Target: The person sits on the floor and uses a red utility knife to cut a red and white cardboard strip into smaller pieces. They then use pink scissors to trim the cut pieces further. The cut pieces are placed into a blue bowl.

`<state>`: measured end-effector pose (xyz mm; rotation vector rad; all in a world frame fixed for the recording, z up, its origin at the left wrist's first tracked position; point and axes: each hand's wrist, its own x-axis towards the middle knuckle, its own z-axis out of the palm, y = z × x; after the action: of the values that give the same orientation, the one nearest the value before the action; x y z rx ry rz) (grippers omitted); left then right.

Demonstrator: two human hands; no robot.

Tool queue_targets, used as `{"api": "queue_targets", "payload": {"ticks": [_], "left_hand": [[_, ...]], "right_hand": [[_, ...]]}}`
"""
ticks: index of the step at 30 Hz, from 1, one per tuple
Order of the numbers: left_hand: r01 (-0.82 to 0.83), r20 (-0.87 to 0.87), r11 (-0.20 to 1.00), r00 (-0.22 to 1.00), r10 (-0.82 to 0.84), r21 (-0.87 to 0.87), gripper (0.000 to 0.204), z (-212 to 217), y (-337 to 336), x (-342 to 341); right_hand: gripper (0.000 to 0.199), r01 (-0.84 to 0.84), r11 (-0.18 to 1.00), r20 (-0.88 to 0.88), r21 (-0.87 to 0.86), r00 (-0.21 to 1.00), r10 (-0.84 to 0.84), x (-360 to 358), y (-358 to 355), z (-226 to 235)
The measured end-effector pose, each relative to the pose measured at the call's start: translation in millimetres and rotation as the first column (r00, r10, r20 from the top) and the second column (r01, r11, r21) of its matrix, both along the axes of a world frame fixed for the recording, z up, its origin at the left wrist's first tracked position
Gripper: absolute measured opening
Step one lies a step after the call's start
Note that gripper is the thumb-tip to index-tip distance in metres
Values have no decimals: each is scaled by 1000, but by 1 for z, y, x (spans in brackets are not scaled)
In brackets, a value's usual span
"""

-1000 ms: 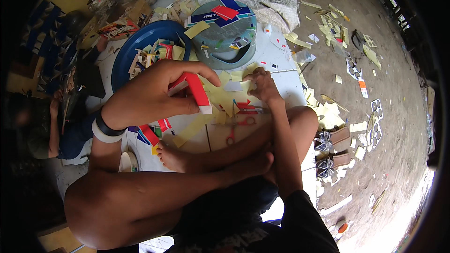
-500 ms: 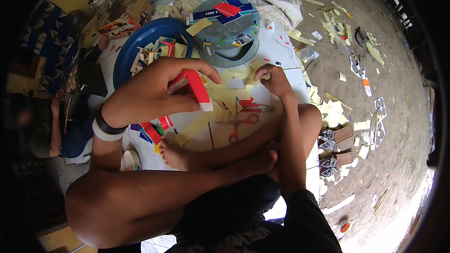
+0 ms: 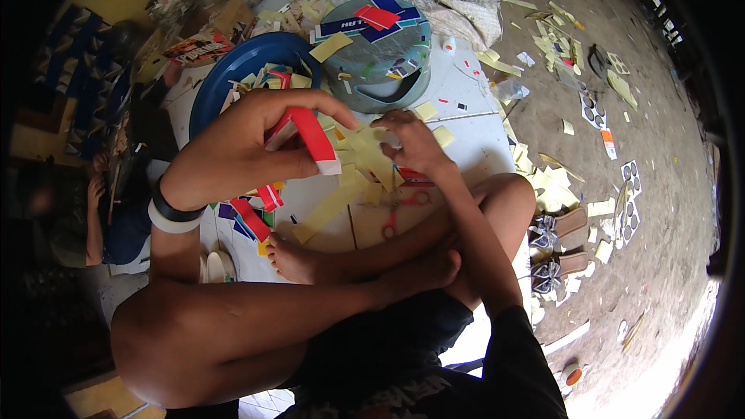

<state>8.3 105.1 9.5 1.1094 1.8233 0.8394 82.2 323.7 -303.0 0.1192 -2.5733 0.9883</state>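
Observation:
My left hand (image 3: 252, 136) is closed on a folded red-and-white cardboard piece (image 3: 314, 143), with the thumb below and the fingers curved over the top. To its right, my right hand (image 3: 419, 143) hovers over pale yellow paper strips (image 3: 365, 147). A gap shows between its thumb and bent fingers, and I see nothing gripped there. Red-handled scissors (image 3: 390, 223) lie on the white tiles below the right hand. More folded red pieces (image 3: 250, 219) rest below my left hand, by my foot.
A blue basin (image 3: 213, 81) full of card pieces stands beyond my left hand. Beside it is an upturned greenish tub (image 3: 372, 54) with paper strips on top. A white sack (image 3: 458, 4) lies behind. Sandals (image 3: 563, 264) sit on the dirt floor at right. Another person's hand (image 3: 95, 186) shows at far left.
My right hand has moved left toward the left hand, and its fingers have spread from a closer curl. My left hand has shifted slightly left with the red cardboard piece.

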Motion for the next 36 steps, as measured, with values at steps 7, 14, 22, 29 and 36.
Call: {"api": "queue_targets", "payload": {"ticks": [7,14,22,29,36], "left_hand": [[22,-11,999,1000,-21,32,48,-2,-2,-1],[22,-29,1000,999,-22,-21,48,1,-2,-3],[-299,-101,913,936,337,277,28,4,0,-1],[-563,208,597,803,559,572,21,12,7,9],[-559,205,597,806,556,576,18,19,1,14]], "right_hand": [[29,55,998,156,3,986,-55,-19,-34,-30],[27,242,679,250,-693,964,-88,-25,7,-43],[30,129,980,37,-150,991,-125,-19,-20,-23],[58,-59,966,179,250,984,14,-92,-65,-4],[22,157,945,293,285,925,-242,-132,-80,-32]]}}
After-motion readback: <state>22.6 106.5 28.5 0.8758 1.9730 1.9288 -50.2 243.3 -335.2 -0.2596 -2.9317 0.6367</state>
